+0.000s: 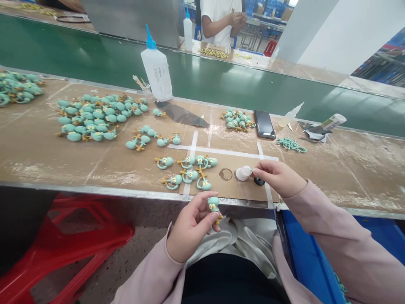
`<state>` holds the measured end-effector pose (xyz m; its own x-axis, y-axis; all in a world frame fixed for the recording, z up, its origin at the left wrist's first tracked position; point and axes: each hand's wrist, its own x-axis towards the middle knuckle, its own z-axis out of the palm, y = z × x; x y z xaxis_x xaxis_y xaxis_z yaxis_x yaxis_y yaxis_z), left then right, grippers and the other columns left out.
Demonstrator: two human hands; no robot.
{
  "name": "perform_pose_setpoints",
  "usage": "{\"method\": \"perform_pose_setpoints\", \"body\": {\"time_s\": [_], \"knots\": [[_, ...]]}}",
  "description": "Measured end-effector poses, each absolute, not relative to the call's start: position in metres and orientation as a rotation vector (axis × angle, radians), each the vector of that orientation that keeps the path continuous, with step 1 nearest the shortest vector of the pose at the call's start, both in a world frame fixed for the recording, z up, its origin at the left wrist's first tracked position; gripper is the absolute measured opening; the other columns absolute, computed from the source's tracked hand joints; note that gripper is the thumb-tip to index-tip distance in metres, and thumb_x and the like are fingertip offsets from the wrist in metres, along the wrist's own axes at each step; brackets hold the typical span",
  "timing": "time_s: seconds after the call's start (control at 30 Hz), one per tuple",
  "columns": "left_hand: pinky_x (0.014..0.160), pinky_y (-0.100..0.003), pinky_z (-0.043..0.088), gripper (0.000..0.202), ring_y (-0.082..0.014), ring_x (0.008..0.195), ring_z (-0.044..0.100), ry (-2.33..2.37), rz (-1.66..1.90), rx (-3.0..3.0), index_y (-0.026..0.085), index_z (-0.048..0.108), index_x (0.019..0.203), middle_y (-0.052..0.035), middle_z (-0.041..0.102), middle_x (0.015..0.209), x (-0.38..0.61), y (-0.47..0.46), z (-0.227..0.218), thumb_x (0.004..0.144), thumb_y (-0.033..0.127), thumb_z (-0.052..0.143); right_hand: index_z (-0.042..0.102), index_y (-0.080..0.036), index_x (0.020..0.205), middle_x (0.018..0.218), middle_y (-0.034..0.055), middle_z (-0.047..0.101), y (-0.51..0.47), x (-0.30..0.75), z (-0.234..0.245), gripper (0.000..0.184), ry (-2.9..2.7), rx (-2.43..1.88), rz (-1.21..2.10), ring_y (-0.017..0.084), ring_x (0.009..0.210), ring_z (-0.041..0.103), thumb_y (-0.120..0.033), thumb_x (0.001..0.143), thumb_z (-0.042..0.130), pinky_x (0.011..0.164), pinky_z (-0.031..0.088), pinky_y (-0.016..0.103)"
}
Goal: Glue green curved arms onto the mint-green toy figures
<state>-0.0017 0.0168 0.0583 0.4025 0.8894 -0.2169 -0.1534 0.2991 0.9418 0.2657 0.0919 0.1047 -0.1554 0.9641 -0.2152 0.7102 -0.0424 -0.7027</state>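
Red plastic stool (104,234), blue crate (303,253)

No wording can be read: the label on the white glue bottle (160,78) near the table's (38,160) far edge seems to bear small print, too blurred, as does the packet (333,121) at right.

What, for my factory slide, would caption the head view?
Left hand holds a teal figure; right hand touches a clear cup near more figures on the bench.
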Motion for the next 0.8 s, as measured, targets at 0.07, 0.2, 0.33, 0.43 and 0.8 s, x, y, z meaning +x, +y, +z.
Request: {"method": "perform_pose_setpoints", "body": {"time_s": [0.07,0.2,0.33,0.43,0.8], "knots": [[0.053,-0.020,0.045,0.034,-0.0097,0.061,0.065,0.892,0.833,1.026,0.022,0.049,0.120,-0.0003,0.062,0.086,-0.002,0.017,0.059,0.088,0.027,0.059,0.061,-0.017,0.074,0.076,0.0070,0.066,0.092,0.265,0.105,0.033,-1.901,-1.776,1.013,0.021,0.071,0.058,-0.048,0.078,0.053,0.068,0.044,0.033],[0.050,-0.018,0.045,0.035,-0.0104,0.061,0.066,0.900,0.824,1.006,0.022,0.050,0.120,-0.0003,0.063,0.085,-0.002,0.016,0.062,0.087,0.027,0.061,0.061,-0.017,0.072,0.072,0.0061,0.065,0.092,0.264,0.105,0.034,-1.903,-1.779,0.989,0.020,0.069,0.058,-0.050,0.077,0.054,0.066,0.044,0.032],[0.054,-0.018,0.050,0.034,-0.0110,0.062,0.068,0.863,0.857,0.949,0.022,0.051,0.118,0.0002,0.065,0.082,-0.001,0.018,0.064,0.086,0.025,0.063,0.061,-0.018,0.071,0.071,0.0055,0.066,0.091,0.265,0.107,0.035,-1.886,-1.780,0.945,0.021,0.068,0.059,-0.051,0.078,0.054,0.064,0.044,0.031],[0.057,-0.019,0.054,0.035,-0.0119,0.063,0.070,0.836,0.905,0.893,0.022,0.053,0.116,0.0003,0.067,0.081,0.000,0.021,0.067,0.084,0.023,0.066,0.060,-0.019,0.067,0.069,0.0043,0.065,0.083,0.265,0.116,0.035,-1.875,-1.773,0.889,0.021,0.068,0.059,-0.051,0.080,0.056,0.064,0.044,0.031],[0.056,-0.017,0.059,0.041,-0.0128,0.062,0.073,0.666,1.061,0.761,0.031,0.062,0.116,0.0027,0.072,0.080,0.011,0.017,0.084,0.080,0.013,0.070,0.070,-0.022,0.094,0.101,0.0056,0.072,0.008,0.189,0.110,0.016,-1.120,-1.179,1.351,0.019,0.094,0.067,-0.037,0.091,0.064,0.084,0.053,0.029]]}}
